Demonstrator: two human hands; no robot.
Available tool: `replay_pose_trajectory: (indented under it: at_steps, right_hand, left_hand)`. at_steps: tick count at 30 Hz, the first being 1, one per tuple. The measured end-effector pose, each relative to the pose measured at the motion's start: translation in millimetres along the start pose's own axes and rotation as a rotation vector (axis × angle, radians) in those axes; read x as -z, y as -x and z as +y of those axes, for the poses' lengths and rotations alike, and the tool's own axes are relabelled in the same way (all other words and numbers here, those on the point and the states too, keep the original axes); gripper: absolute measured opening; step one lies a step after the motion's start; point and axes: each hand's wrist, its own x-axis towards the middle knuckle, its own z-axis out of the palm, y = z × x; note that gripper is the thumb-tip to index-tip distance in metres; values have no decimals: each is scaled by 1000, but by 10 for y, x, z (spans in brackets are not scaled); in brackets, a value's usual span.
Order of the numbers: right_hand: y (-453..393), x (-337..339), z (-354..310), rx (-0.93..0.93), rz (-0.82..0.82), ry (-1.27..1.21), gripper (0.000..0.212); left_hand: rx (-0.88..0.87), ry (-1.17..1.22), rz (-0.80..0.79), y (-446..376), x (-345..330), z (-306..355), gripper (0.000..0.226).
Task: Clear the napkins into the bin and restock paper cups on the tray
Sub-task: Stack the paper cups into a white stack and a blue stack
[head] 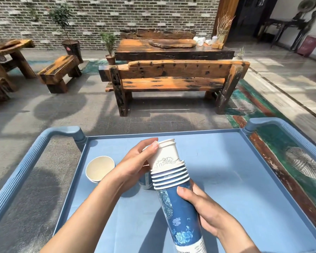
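Observation:
A tall stack of nested blue patterned paper cups point(179, 207) is held tilted above the blue tray point(244, 179) of a cart. My right hand point(204, 214) grips the stack's lower body. My left hand point(135, 167) is closed around a white cup point(165, 154) sticking out of the stack's top end. One empty paper cup point(99, 168) stands upright on the tray's left side. A second blue cup point(145, 180) stands on the tray, mostly hidden behind my left hand. No napkins or bin are in view.
The cart has blue ribbed handles at the left point(16, 178) and right point(295, 136). Ahead stand a wooden bench point(171, 77) and a dark wooden table point(173, 50) carrying white cups. Wooden stools point(58, 72) and potted plants point(109, 46) stand left on the stone floor.

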Motion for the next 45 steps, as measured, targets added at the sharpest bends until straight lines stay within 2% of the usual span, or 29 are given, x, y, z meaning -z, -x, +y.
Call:
replay_pose_trajectory:
  at_steps: [5,13,17,19,22,26,31,40,45]
  right_hand:
    - [-12,-71,-28,12,-3,36,65]
    - [24,-100,-14,27,-16,-6,64]
    - [45,-113,-30,40,-10,10,65]
    - [63,-104,-28,42,-5,4,65]
    - [81,-94,-24,44,3,-22,66]
    - [55,-135,-54,70,25,-72,76]
    - [-11,-216,-82,64,125,-45,63]
    - [-60,-304,-145,69,157,-3,49]
    - [21,-294,-23,19,127,67,51]
  left_hand:
    - [-9,-83,-137,67,68,-45,82]
    - [-127,-154,-109,93,68,-21,81]
    - [-116,-120,-78,54,64,12,79]
    - [-82,-140,-141,58,82,17,83]
    - [-51,-221,-257,87,83,-23,102]
    - [-69,-214,-228,112,44,-76,91]
    - [-75,-202,-252,113,42,-72,88]
    - [-76,-57,-196,119,61,-147,88]
    - [-113,160,-62,17,284,-19,73]
